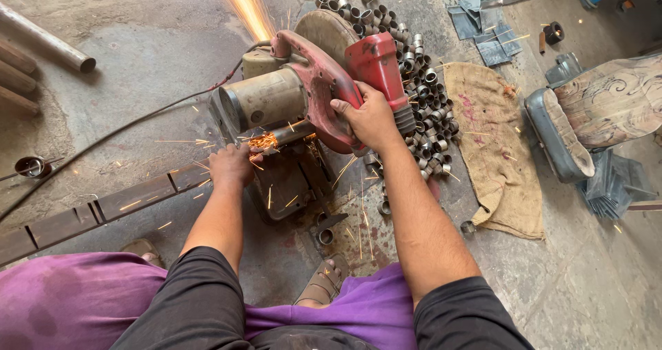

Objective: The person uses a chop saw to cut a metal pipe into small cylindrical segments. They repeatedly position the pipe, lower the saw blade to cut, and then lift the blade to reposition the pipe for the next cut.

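Observation:
My right hand (pixel 371 119) grips the red handle of a chop saw (pixel 310 81) that sits on the concrete floor. The saw's blade is down on a metal pipe (pixel 286 135), and orange sparks fly from the cut and stream up behind the saw. My left hand (pixel 231 167) is closed around the pipe just left of the blade, beside the saw's base (pixel 286 184). A dark metal rail (pixel 103 208) runs from the saw toward the lower left. My sandalled foot (pixel 321 284) rests below the saw's base.
A heap of short cut pipe rings (pixel 414 67) lies right of the saw. A burlap sack (pixel 493 143) is spread beside it, with a padded seat (pixel 593 112) and metal sheets (pixel 483 22) farther right. Long pipes (pixel 41 43) lie at upper left; a power cable (pixel 138 122) crosses the floor.

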